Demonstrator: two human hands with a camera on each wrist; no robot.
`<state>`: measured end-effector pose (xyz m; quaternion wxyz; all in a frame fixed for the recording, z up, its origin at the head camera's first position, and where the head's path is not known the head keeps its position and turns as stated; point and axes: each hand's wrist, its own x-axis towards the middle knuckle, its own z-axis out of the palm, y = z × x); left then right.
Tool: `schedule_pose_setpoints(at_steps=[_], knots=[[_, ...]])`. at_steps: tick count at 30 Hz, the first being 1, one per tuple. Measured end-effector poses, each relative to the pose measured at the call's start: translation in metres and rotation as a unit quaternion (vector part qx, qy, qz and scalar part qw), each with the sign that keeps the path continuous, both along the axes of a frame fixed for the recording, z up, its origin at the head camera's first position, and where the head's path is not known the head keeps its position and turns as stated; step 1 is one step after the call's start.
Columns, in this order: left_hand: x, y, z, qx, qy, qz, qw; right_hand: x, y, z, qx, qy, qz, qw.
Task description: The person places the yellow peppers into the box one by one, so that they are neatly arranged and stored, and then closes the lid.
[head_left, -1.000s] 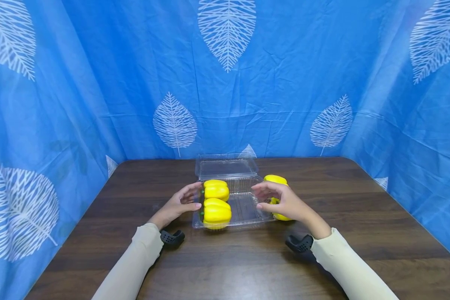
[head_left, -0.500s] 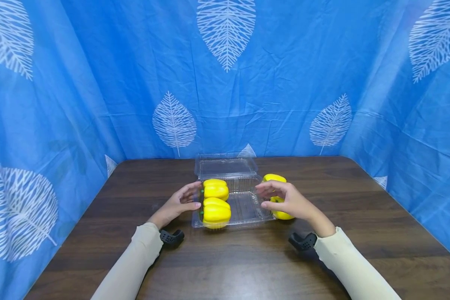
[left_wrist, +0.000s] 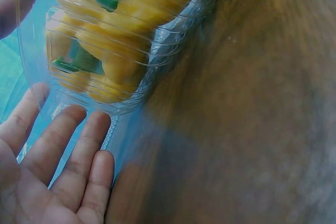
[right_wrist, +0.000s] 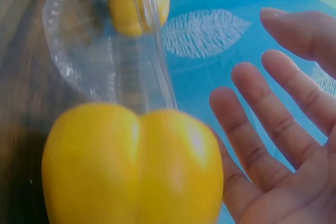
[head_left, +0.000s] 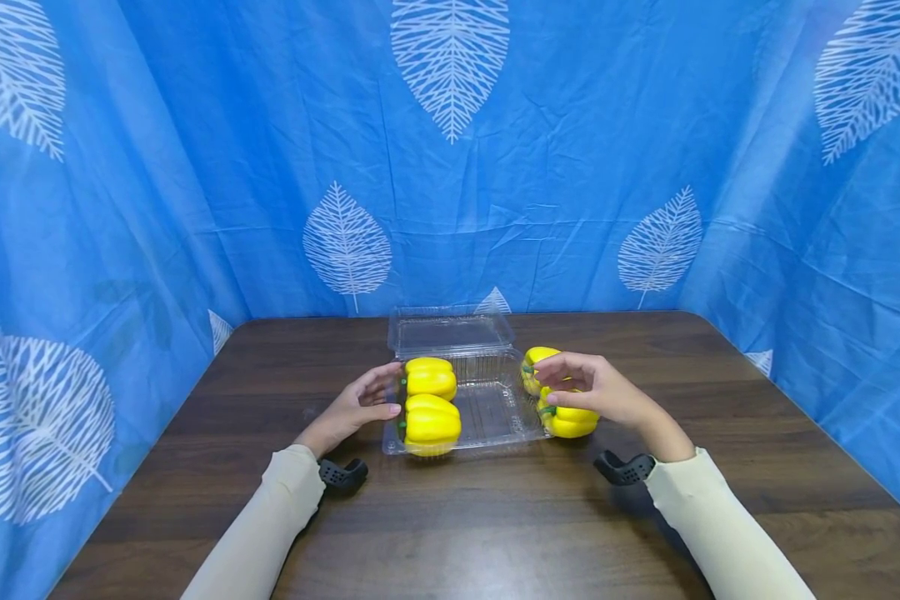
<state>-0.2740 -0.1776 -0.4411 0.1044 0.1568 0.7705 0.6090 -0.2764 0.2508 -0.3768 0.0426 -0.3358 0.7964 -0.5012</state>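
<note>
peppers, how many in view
4: front-left pepper and back-left pepper in the tray; front-right pepper and back-right pepper just outside it, partly behind the right hand.

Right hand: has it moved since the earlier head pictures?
Yes: the right hand has shifted right, judged against the box, which keeps its place on the table.
</note>
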Motion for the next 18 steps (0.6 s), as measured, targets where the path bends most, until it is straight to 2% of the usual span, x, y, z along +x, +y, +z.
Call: schedule_pose_setpoints(at_steps=[18], knots=[[0.000, 0.000, -0.005, -0.010, -0.002, 0.012, 0.9999, -0.007, 0.024, -0.011, -0.035, -0.021, -0.036, 0.9985]])
